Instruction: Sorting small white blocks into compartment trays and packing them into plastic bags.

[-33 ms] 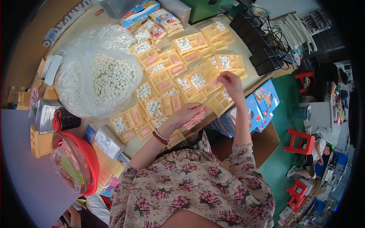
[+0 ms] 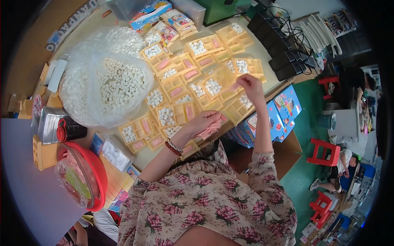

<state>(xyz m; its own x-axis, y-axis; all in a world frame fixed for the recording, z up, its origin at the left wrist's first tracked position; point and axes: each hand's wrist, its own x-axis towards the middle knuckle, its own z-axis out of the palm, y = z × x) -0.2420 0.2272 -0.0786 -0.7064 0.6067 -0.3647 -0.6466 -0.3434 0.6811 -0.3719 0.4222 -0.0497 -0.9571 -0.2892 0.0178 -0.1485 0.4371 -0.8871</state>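
**Hands over the yellow trays**

Nothing much has shifted since the earlier frame. I see my left hand (image 2: 204, 121) closed on a stack of pink slips (image 2: 210, 130) at the near table edge. My right hand (image 2: 249, 86) pinches one pink piece over the yellow trays (image 2: 213, 84), farther right. Risk, I judge: a sleeve brushes the near trays (image 2: 188, 148) overhanging the edge, tipping white pellets (image 2: 166, 116) out.
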